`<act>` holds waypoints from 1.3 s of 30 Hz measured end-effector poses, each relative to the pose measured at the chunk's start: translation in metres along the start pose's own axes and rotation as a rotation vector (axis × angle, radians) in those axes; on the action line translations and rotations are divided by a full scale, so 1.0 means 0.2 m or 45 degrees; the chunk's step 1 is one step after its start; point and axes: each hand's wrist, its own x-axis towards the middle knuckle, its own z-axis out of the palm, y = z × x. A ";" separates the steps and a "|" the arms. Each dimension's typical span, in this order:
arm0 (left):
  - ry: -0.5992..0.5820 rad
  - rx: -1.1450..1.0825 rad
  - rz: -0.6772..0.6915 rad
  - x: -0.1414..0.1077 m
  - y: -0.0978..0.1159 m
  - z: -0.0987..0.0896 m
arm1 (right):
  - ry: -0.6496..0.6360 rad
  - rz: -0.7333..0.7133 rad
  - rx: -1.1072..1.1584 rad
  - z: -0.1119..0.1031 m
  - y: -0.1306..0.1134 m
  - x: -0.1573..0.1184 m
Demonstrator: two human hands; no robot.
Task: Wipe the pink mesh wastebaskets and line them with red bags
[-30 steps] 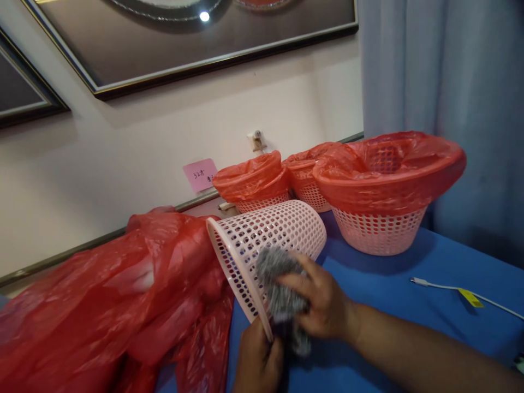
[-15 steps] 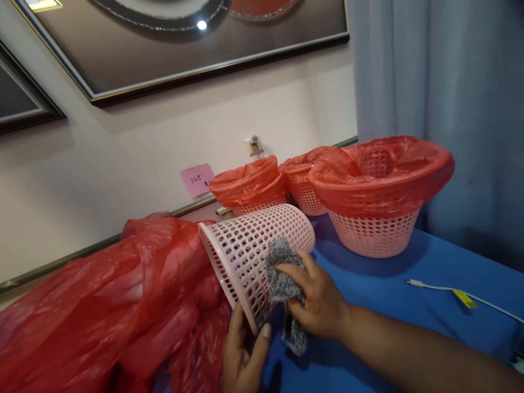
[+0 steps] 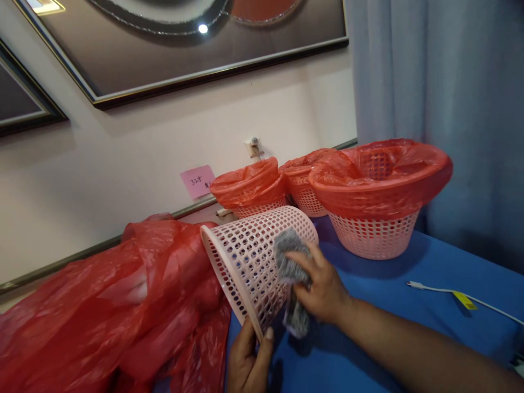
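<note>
A pale pink perforated basket point(image 3: 249, 245) lies on its side over the blue table, its open end facing left. My left hand point(image 3: 250, 357) pinches the lower part of its rim between thumb and fingers. Against the basket's right side, my right hand point(image 3: 317, 281) presses a grey fuzzy cloth point(image 3: 290, 256), one end of which hangs below the fingers. The cloth hides part of the holes.
Red plastic bags point(image 3: 135, 295) are heaped at the left. Behind and right stand baskets lined with red bags, the largest point(image 3: 376, 234) nearest. A white cable point(image 3: 438, 287) with a yellow tag crosses the blue table point(image 3: 380, 295). A pink note point(image 3: 197, 181) is on the wall.
My right hand and the cloth have moved slightly right and up along the basket. The basket's rim and my left hand have shifted slightly right.
</note>
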 end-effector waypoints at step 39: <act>-0.316 0.220 0.140 0.10 -0.07 0.04 | 0.190 0.437 -0.019 0.00 0.18 0.10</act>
